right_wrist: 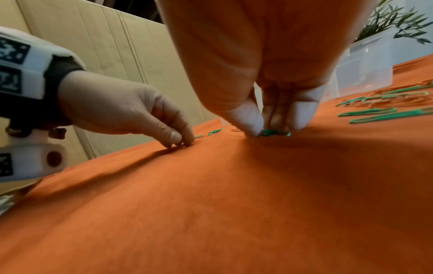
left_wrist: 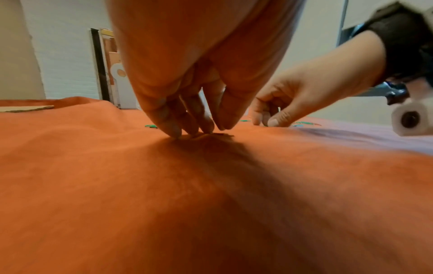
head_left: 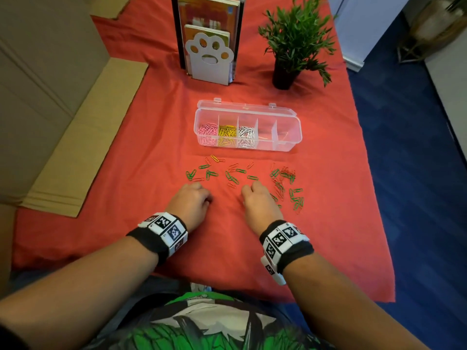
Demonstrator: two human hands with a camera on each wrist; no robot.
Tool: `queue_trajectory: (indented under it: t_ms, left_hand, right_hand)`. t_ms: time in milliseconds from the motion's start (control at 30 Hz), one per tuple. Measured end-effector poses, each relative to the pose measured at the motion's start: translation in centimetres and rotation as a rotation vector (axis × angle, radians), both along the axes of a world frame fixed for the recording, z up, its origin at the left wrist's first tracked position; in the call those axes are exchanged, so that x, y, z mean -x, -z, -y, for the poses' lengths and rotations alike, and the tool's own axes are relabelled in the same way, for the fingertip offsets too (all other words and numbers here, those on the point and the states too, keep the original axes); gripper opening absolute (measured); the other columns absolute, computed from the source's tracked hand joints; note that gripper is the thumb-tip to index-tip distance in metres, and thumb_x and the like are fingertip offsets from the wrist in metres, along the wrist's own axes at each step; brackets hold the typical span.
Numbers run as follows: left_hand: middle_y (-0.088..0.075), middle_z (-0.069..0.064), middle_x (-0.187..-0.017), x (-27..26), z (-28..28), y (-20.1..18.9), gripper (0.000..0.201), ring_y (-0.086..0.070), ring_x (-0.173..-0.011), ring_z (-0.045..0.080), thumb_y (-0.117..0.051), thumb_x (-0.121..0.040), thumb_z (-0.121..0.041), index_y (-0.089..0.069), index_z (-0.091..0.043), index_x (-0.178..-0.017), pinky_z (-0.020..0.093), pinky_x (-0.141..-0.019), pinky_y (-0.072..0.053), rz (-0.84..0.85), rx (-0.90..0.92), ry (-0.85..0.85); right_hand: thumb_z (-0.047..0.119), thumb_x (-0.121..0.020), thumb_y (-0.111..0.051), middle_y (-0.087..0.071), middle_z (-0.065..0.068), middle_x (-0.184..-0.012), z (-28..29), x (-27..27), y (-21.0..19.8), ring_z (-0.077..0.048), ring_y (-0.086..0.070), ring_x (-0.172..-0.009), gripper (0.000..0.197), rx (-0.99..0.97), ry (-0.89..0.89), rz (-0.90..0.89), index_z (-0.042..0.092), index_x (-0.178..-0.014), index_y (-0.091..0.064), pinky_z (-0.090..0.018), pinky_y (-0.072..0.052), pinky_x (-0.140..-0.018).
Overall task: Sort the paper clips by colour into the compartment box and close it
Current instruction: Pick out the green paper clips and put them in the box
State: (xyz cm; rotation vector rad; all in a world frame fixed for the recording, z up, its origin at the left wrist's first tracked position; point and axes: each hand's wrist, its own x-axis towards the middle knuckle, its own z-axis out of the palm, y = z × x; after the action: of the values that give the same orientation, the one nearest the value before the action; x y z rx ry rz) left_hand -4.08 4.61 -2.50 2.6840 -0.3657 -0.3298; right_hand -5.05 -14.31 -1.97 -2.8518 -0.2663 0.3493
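My right hand (right_wrist: 269,103) pinches a green clip (right_wrist: 275,133) flat on the counter (head_left: 227,243), fingers narrow; my left hand (head_left: 190,200) pinches a red one. The compartment box (head_left: 290,145) lies straight beyond both, lid open, nearer the right hand.

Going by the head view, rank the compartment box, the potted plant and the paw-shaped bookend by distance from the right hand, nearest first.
Measured from the right hand:
1. compartment box, lid open, straight ahead of the hand past the loose clips.
2. potted plant, farther back, slightly to the right.
3. paw-shaped bookend, at the back and to the left; only a little farther than the plant.
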Motion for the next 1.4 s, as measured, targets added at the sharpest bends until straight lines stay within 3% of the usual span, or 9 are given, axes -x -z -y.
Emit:
queue_trajectory:
  t_ms: [333,433,567,667,767,933,1033,1267,1400]
  left_hand:
    - [-0.053,0.020,-0.112,-5.1,-1.4,-1.2,0.031,-0.055,-0.104,0.041,-0.063,-0.081,-0.016,-0.062,-0.011,-0.111,0.042,-0.093,-0.046,0.024,-0.001,-0.429]
    - [-0.057,0.020,-0.111,-5.8,-2.1,-0.9,0.031,-0.055,-0.105,0.038,-0.064,-0.080,-0.013,-0.062,-0.011,-0.111,0.040,-0.094,-0.045,-0.044,-0.017,-0.440]
    - [-0.065,0.019,-0.104,-5.9,-2.2,-0.6,0.025,-0.058,-0.102,0.036,-0.056,-0.082,-0.007,-0.066,-0.011,-0.105,0.039,-0.090,-0.047,-0.050,0.001,-0.397]
    - [-0.066,0.021,-0.103,-5.6,-2.2,-0.4,0.027,-0.059,-0.100,0.037,-0.051,-0.083,-0.002,-0.066,-0.009,-0.105,0.038,-0.087,-0.045,-0.041,0.047,-0.381]
    - [-0.067,0.019,-0.101,-5.1,-2.3,-0.3,0.026,-0.060,-0.098,0.035,-0.051,-0.083,0.000,-0.067,-0.009,-0.102,0.035,-0.087,-0.045,-0.026,0.115,-0.401]
    - [-0.063,0.008,-0.085,-4.8,-2.2,-1.2,0.023,-0.060,-0.080,0.024,-0.048,-0.087,-0.001,-0.067,-0.012,-0.095,0.028,-0.077,-0.044,-0.052,0.387,-0.554]
    - [-0.053,0.002,-0.069,-4.8,-1.7,-2.1,0.033,-0.059,-0.054,0.005,-0.040,-0.092,0.000,-0.058,-0.024,-0.081,0.028,-0.065,-0.053,-0.232,0.781,-0.731]
    - [-0.047,0.000,-0.072,-5.5,-1.1,-4.3,0.027,-0.046,-0.063,0.011,-0.031,-0.096,-0.004,-0.053,-0.016,-0.086,0.033,-0.072,-0.050,-0.605,1.302,-0.901]
    - [-0.042,-0.004,-0.066,-6.1,-0.2,-3.4,0.020,-0.037,-0.045,0.004,-0.044,-0.094,-0.016,-0.055,-0.022,-0.079,0.021,-0.051,-0.044,-0.505,1.112,-0.882]
  right_hand:
    - [-0.002,-0.080,-0.041,-0.052,-0.020,-0.116,0.1,-1.3,-0.3,-0.037,-0.052,-0.108,0.031,-0.030,0.112,-0.121,0.002,-0.109,-0.050,-0.041,-0.043,-0.092]
    - [-0.001,-0.083,-0.042,-0.063,-0.013,-0.099,0.8,-2.6,-0.7,-0.029,-0.059,-0.091,0.025,-0.350,0.375,-0.270,0.011,-0.096,-0.061,-0.031,-0.046,-0.080]
    - [-0.005,-0.088,-0.037,-0.045,-0.002,-0.064,1.6,-3.1,-2.5,-0.008,-0.046,-0.047,0.028,-1.121,0.780,-0.530,0.016,-0.079,-0.053,-0.017,-0.041,-0.043]
    - [0.000,-0.087,-0.034,-0.046,-0.002,-0.058,2.5,-3.2,-3.7,-0.013,-0.047,-0.052,0.026,-1.513,0.915,-0.677,0.011,-0.079,-0.055,-0.020,-0.044,-0.046]
    - [0.011,-0.085,-0.037,-0.047,-0.001,-0.057,2.7,-3.6,-3.6,-0.016,-0.049,-0.054,0.024,-1.609,0.974,-0.752,0.009,-0.073,-0.057,-0.021,-0.044,-0.048]
    - [0.011,-0.089,-0.044,-0.039,0.002,-0.061,2.2,-4.4,-2.6,-0.009,-0.033,-0.050,0.020,-1.256,0.956,-0.576,0.015,-0.071,-0.053,-0.016,-0.028,-0.040]
    - [0.007,-0.088,-0.048,-0.043,0.003,-0.061,1.8,-5.3,-1.9,-0.008,-0.035,-0.050,0.021,-0.974,0.829,-0.434,0.019,-0.072,-0.056,-0.017,-0.029,-0.041]
    - [0.008,-0.082,-0.052,-0.063,-0.016,-0.107,1.8,-6.9,-0.4,-0.030,-0.059,-0.101,0.019,-0.238,0.365,-0.098,0.005,-0.093,-0.067,-0.029,-0.045,-0.092]
    - [0.015,-0.085,-0.056,-0.049,-0.020,-0.120,1.3,-6.3,0.5,-0.038,-0.048,-0.113,0.030,-0.028,0.250,-0.088,0.003,-0.112,-0.052,-0.039,-0.038,-0.100]
